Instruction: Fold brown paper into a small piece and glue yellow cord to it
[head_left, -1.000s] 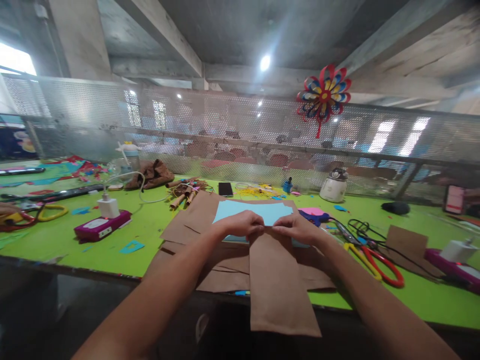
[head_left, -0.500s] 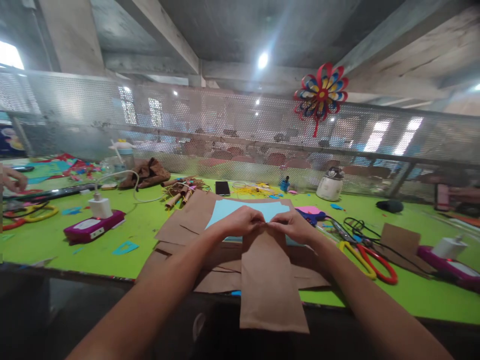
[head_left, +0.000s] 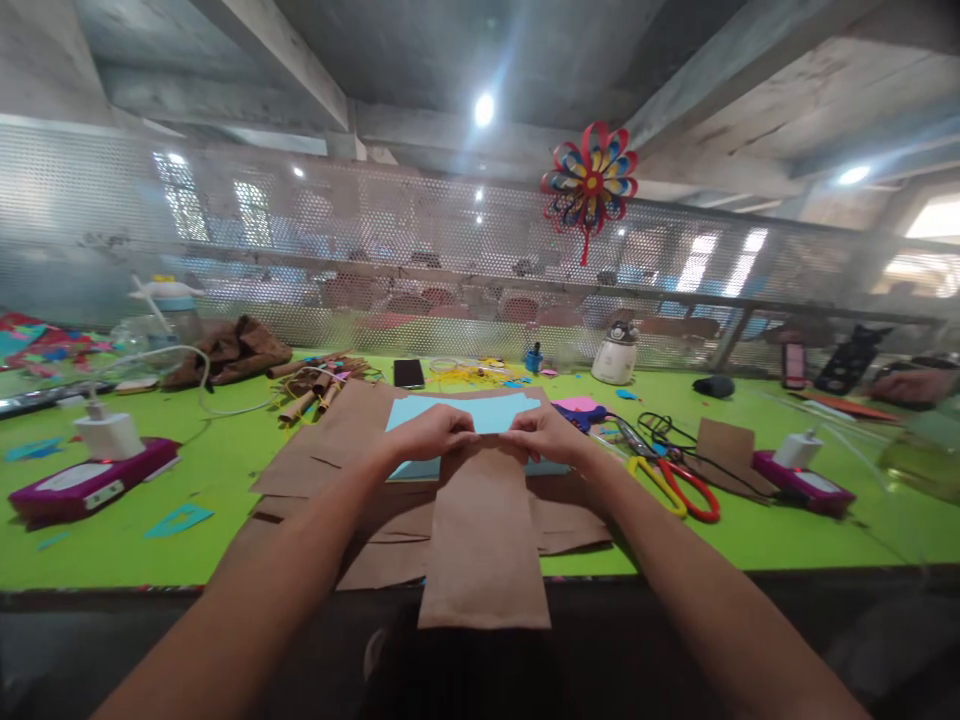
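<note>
A long brown paper strip [head_left: 484, 540] lies in front of me and hangs over the near edge of the green table [head_left: 225, 480]. My left hand [head_left: 427, 432] and my right hand [head_left: 546, 434] both pinch its far end, fingers curled, knuckles a little apart. Under the strip lie several brown paper sheets [head_left: 330, 470] and a light blue sheet [head_left: 465, 412], which shows just beyond my fingers.
Scissors with red and yellow handles [head_left: 671, 485] lie right of my hands. A purple device with a white charger [head_left: 82, 470] sits at the left, another [head_left: 799, 475] at the right. Brown paper rolls [head_left: 311, 385], a phone [head_left: 409, 373] and a white pot [head_left: 616, 358] stand before the mesh fence.
My view has swung to the right, so everything shifted left in the picture. Both hands stay pinched on the strip's far end and have drawn closer together.
</note>
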